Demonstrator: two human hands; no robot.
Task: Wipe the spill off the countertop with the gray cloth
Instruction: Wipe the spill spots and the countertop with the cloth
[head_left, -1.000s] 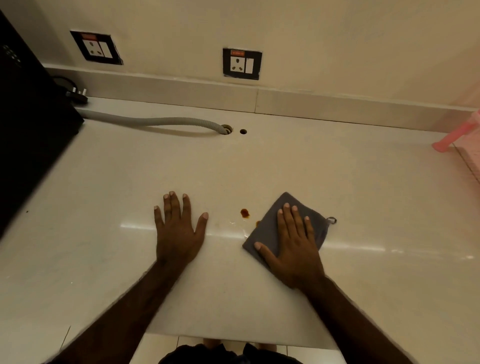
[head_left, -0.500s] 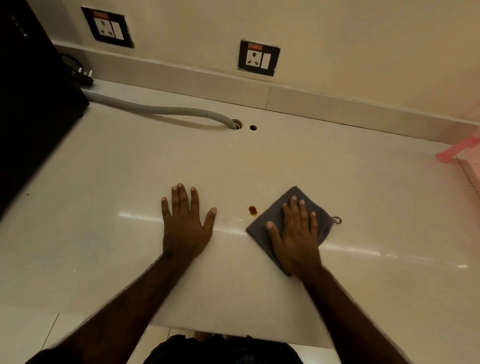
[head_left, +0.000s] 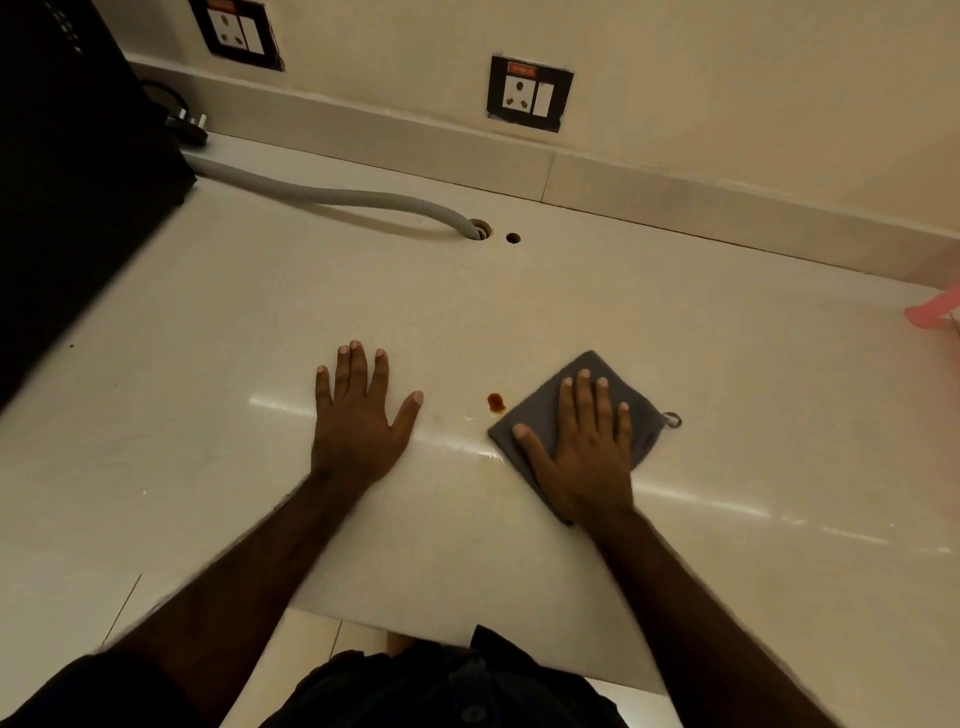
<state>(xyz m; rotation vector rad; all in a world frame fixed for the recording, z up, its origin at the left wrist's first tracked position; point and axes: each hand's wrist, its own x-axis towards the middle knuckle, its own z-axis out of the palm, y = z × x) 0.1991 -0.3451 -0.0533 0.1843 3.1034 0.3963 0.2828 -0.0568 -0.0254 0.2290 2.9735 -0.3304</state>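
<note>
A small reddish-brown spill (head_left: 496, 402) sits on the pale countertop (head_left: 519, 312), with faint brownish smears just below it. The folded gray cloth (head_left: 540, 410) lies flat right beside the spill, its left edge almost touching the drop. My right hand (head_left: 587, 447) presses flat on the cloth with fingers spread. My left hand (head_left: 358, 415) rests palm down on the bare counter to the left of the spill, fingers apart, holding nothing.
A grey corrugated hose (head_left: 332, 197) runs across the back into a counter hole (head_left: 480, 231), with a second small hole (head_left: 512, 238) beside it. A black appliance (head_left: 62, 182) fills the left. A pink object (head_left: 935, 312) lies at the right edge. Wall sockets (head_left: 530, 93) sit above.
The cloth and my right hand have slid slightly along the counter near the spill, covering the lower drop seen a second ago. My left hand stays flat. The camera has shifted.
</note>
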